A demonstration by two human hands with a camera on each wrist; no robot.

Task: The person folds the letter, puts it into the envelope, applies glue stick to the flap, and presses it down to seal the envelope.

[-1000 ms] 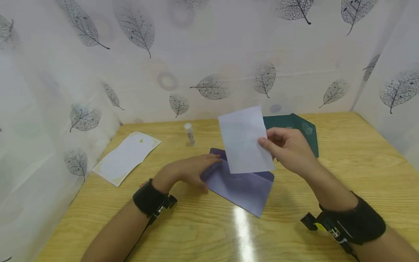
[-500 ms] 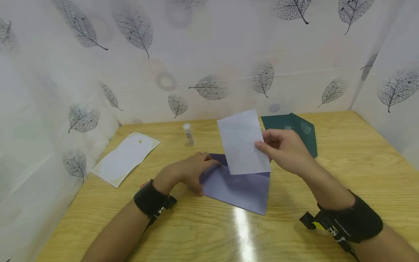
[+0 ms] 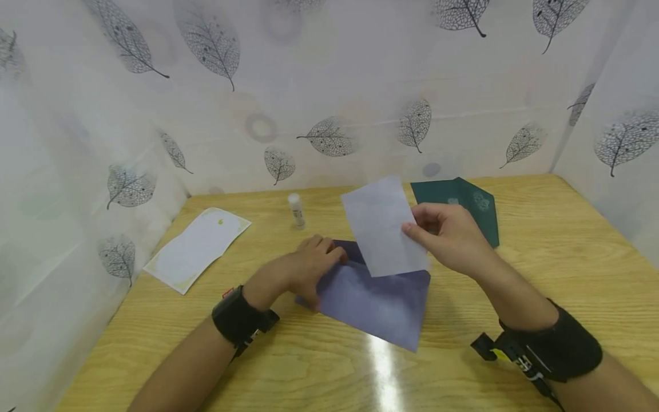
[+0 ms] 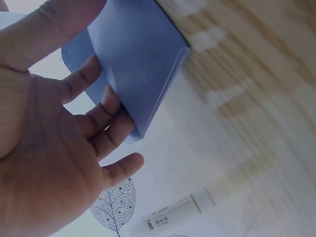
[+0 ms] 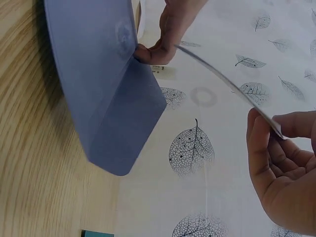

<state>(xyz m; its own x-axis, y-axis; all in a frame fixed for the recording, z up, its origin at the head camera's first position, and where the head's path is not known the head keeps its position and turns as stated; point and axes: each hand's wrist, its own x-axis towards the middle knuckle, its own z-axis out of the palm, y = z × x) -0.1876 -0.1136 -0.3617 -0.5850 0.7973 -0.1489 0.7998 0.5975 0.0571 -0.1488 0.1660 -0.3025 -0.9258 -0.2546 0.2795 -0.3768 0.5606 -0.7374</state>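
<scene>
In the head view a purple envelope (image 3: 378,312) tilts over the table, its flap side away from the body. My left hand (image 3: 307,272) grips it at its left end. In the left wrist view the fingers (image 4: 112,101) of that hand curl at the mouth of the envelope (image 4: 140,59). My right hand (image 3: 453,237) pinches a white sheet of paper (image 3: 383,229) by its right edge and holds it above the envelope's opening. Seen edge-on in the right wrist view, the sheet (image 5: 227,84) bends slightly and stands apart from the envelope (image 5: 94,64).
A small glue stick (image 3: 297,212) stands toward the back of the table (image 3: 278,366). White paper with yellow corner prints (image 3: 198,249) lies at the left. Behind my right hand lies a dark green envelope (image 3: 484,223). A leaf-print curtain (image 3: 355,68) hangs around the table's back and sides.
The envelope has turned and tilted, its left end now nearer the body. My left fingers have curled further at its opening. The sheet has dropped slightly, still pinched in my right hand.
</scene>
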